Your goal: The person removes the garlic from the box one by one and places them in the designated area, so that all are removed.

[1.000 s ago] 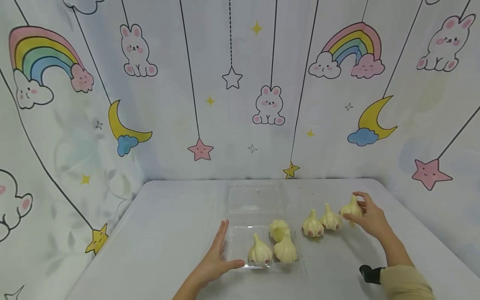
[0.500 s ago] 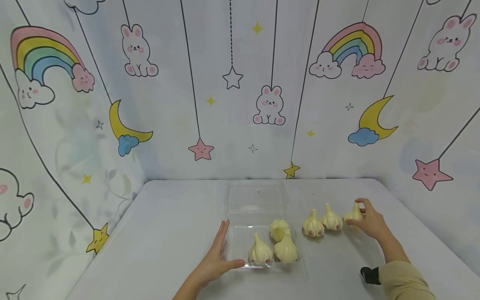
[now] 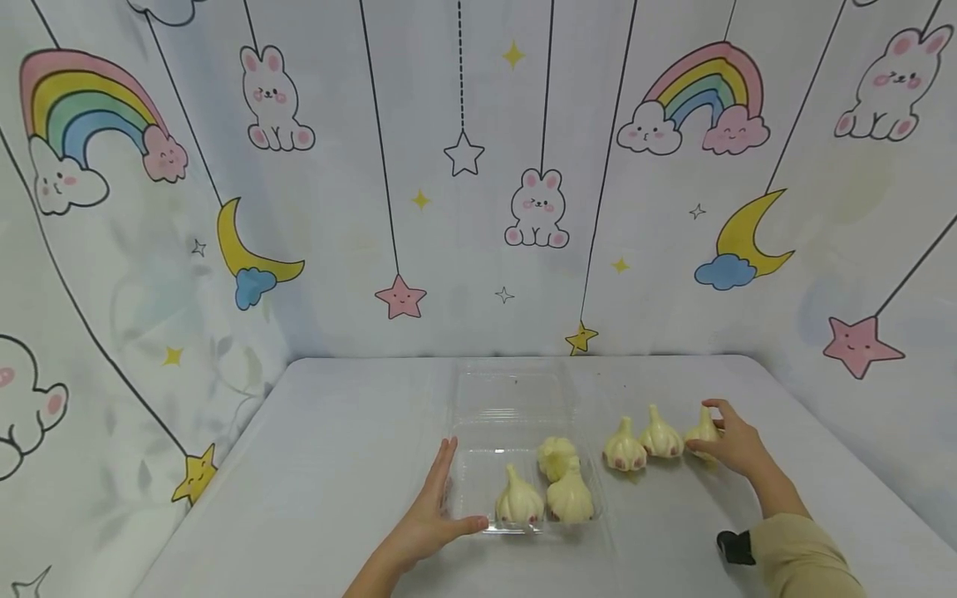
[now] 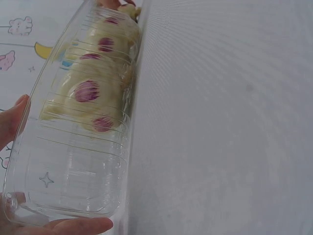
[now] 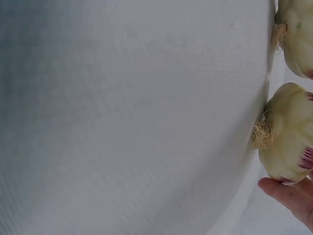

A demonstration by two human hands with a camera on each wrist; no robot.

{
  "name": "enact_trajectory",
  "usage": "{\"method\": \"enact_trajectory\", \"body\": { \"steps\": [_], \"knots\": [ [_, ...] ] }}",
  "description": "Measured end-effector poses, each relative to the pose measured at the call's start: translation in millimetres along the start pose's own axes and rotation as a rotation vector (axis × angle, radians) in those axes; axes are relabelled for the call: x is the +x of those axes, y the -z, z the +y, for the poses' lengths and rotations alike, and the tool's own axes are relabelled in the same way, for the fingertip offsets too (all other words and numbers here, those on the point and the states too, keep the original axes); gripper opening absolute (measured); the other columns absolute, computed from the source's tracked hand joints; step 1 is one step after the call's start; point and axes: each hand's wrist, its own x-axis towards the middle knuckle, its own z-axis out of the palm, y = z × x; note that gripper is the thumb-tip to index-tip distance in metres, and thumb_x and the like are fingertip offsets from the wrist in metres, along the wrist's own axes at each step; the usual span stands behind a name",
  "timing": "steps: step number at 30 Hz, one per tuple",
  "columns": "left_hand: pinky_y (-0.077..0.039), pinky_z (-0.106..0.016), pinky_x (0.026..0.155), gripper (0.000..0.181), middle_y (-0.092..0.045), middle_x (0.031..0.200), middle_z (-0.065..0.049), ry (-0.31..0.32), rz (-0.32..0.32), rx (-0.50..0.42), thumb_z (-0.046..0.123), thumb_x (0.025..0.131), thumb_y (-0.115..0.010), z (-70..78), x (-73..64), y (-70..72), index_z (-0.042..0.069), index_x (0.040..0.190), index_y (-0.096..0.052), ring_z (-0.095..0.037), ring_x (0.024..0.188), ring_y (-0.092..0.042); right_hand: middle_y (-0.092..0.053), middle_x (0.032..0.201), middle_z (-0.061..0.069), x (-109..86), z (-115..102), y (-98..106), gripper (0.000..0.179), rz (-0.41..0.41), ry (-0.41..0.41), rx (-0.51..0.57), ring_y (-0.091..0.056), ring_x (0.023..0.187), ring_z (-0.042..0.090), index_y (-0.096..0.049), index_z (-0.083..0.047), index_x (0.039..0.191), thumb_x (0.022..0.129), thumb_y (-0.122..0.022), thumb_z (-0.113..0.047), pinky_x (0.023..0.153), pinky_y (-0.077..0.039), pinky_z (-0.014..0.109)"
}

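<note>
My right hand (image 3: 736,447) holds a garlic bulb (image 3: 700,430) on the right of the table, thumb and fingers around it. In the right wrist view a fingertip touches the underside of that bulb (image 5: 286,134), whose roots sit at the tabletop. Two more garlic bulbs stand just left of it, one (image 3: 661,433) nearest and one (image 3: 624,448) farther left. A clear plastic clamshell box (image 3: 473,477) lies with its lid folded back, three garlic bulbs (image 3: 518,498) in its right part. Against its left side and front corner rests my left hand (image 3: 428,525), fingers straight.
The clear lid (image 3: 512,394) lies flat behind the box. A black object (image 3: 735,548) sits at the right sleeve's cuff. A white table (image 3: 336,448) runs back to a curtain (image 3: 336,208) printed with rabbits, stars and rainbows.
My right hand has lowered the garlic bulb to the table and shifted it slightly left, beside the two others. The left hand and the box stay in place.
</note>
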Motion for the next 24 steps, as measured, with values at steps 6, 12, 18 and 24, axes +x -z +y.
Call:
{"method": "enact_trajectory", "body": {
  "steps": [6,12,18,24],
  "knots": [
    [-0.011,-0.063,0.102,0.112,0.015,0.150,-0.016,0.000,-0.006,0.001,0.021,0.070,-0.079,0.2,0.0,0.1,0.019,0.148,0.002,-0.046,0.133,0.005,-0.038,0.119,0.046,0.1,-0.1,-0.4,0.079,-0.002,0.012,-0.022,-0.040,0.105,0.060,-0.026,0.008,0.132,0.078,-0.072,-0.027,0.076,-0.043,0.060],
    [-0.012,-0.062,0.103,0.112,0.015,0.150,-0.015,-0.002,-0.004,0.008,0.020,0.070,-0.079,0.5,-0.2,0.3,0.019,0.148,0.001,-0.046,0.134,0.004,-0.039,0.119,0.046,-1.2,3.3,-1.8,0.080,0.006,0.033,-0.027,-0.040,0.105,0.060,-0.026,0.010,0.133,0.079,-0.070,-0.030,0.076,-0.042,0.062],
    [-0.011,-0.065,0.101,0.112,0.015,0.150,-0.016,0.005,-0.001,0.017,0.021,0.070,-0.079,0.4,0.4,-0.3,0.021,0.148,0.002,-0.047,0.133,0.004,-0.040,0.119,0.045,-3.0,5.7,0.4,0.086,0.017,0.025,-0.044,-0.043,0.104,0.058,-0.023,0.010,0.134,0.079,-0.070,-0.035,0.077,-0.042,0.062],
    [-0.011,-0.066,0.100,0.112,0.015,0.151,-0.015,-0.002,0.001,0.019,0.020,0.070,-0.079,-0.3,0.0,0.3,0.021,0.148,0.001,-0.047,0.133,0.002,-0.037,0.122,0.045,-8.8,3.0,4.1,0.091,0.018,-0.014,-0.038,-0.044,0.106,0.057,-0.018,0.010,0.136,0.080,-0.068,-0.040,0.077,-0.043,0.062]
  ]
}}
